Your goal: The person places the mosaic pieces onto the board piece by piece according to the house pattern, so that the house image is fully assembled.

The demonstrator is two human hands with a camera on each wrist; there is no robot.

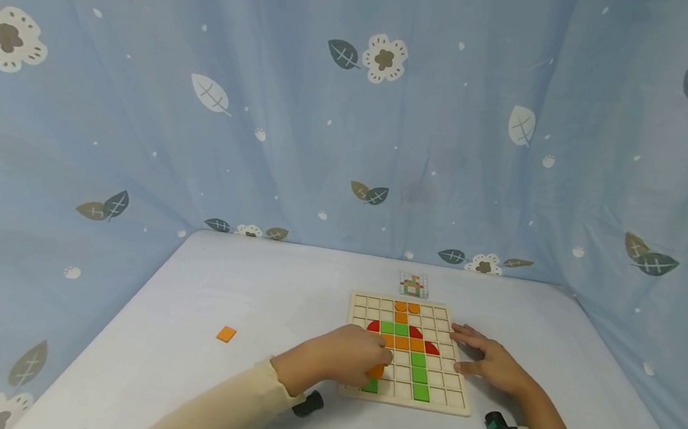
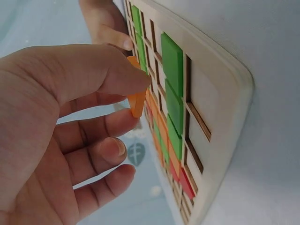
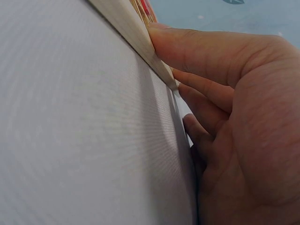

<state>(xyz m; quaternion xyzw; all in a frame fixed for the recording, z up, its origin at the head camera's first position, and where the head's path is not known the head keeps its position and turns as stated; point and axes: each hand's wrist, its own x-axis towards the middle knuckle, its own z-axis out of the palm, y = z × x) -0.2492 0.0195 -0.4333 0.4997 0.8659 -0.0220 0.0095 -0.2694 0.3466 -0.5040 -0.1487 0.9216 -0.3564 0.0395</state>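
Observation:
My left hand (image 1: 350, 355) is over the left side of a wooden grid board (image 1: 459, 402). Between thumb and index finger it pinches an orange square tile (image 2: 137, 101), tilted on edge close over the cells, while the other fingers spread loosely. Green square tiles (image 2: 172, 58), orange squares (image 1: 401, 343) and red quarter-round pieces (image 1: 432, 348) sit in the grid, with two orange round pieces (image 1: 401, 307) in its far row. At the board's right edge rests my right hand (image 1: 495, 365), its thumb (image 3: 187, 49) against the wooden rim and its fingers extended along the side.
A loose orange square tile (image 1: 226, 334) lies on the white table (image 1: 285, 286), left of the board. Beyond the board's far edge is a small pattern card (image 1: 414, 285). A blue printed curtain (image 1: 290, 123) hangs behind and at the sides. Dark wrist devices (image 1: 501, 428) show near both sleeves.

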